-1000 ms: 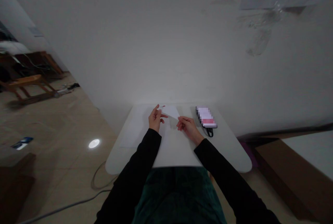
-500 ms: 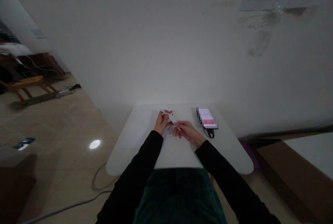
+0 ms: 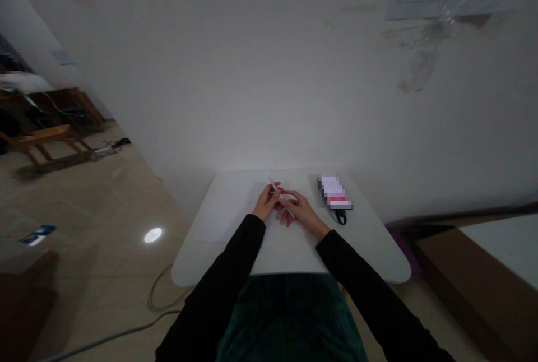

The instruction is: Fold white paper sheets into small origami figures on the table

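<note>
Over the middle of the white table [image 3: 290, 255], a narrow piece of folded white paper [image 3: 272, 183] slants between both hands. My left hand [image 3: 266, 202] is closed round its upper left part, fingers bent. My right hand [image 3: 303, 212] pinches the lower right part between thumb and fingers; the other fingers curl beneath. The fingers cover most of the paper, so its fold lines cannot be made out. Flat on the table's left side lies a large white sheet [image 3: 225, 208], just left of my left hand.
A phone [image 3: 335, 191] with a black strap [image 3: 341, 216] lies on the table's right side. The wall [image 3: 269, 98] rises behind the table. A brown box [image 3: 466, 272] stands at the right, cables [image 3: 126, 330] run over the floor at left, and a wooden stool [image 3: 46, 137] is farther off.
The paper has turned more edge-on and looks narrower. My right hand has shifted slightly, its fingers now nearer my left hand, which has moved a little to the right.
</note>
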A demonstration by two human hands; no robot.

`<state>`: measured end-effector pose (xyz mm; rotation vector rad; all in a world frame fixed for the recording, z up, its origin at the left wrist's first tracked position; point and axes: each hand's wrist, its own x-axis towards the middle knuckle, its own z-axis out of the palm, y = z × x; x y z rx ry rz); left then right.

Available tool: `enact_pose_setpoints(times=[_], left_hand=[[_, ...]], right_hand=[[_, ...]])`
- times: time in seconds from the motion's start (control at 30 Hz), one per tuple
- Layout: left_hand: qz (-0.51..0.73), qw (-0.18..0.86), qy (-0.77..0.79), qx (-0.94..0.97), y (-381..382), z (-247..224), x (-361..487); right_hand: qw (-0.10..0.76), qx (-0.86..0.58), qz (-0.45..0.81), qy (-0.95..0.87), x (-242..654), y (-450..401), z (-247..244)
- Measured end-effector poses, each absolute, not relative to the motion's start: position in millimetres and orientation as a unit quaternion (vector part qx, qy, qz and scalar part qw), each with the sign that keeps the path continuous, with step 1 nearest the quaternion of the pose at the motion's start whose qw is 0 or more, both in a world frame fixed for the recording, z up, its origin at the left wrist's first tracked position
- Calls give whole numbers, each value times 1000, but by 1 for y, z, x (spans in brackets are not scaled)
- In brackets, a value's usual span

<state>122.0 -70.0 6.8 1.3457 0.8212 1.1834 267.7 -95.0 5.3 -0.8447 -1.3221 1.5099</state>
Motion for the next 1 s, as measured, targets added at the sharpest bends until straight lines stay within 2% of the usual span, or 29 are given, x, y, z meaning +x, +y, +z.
enact_pose_setpoints(times=[1.0], left_hand=[[480, 525, 363, 601, -80, 17, 123]], right_hand=[[489, -315, 656, -480, 268, -90, 1]])
